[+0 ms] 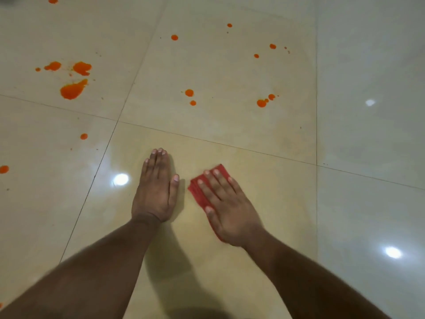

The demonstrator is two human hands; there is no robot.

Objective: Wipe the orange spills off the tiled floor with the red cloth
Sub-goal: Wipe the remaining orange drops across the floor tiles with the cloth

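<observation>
Glossy tiled floor [230, 139] carries orange spills [73, 89] well ahead of both hands. Left hand [156, 192] lies flat, fingers together, empty. Right hand [226, 203] presses flat, fingers spread, on the cloth [200, 192] beneath it.

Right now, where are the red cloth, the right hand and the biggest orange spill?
red cloth [199, 192]: head view, bare left part.
right hand [230, 208]: head view, back of hand.
biggest orange spill [73, 90]: head view, puddle's middle.

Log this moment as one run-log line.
left hand flat on floor | right hand pressing cloth | spills unwiped
</observation>
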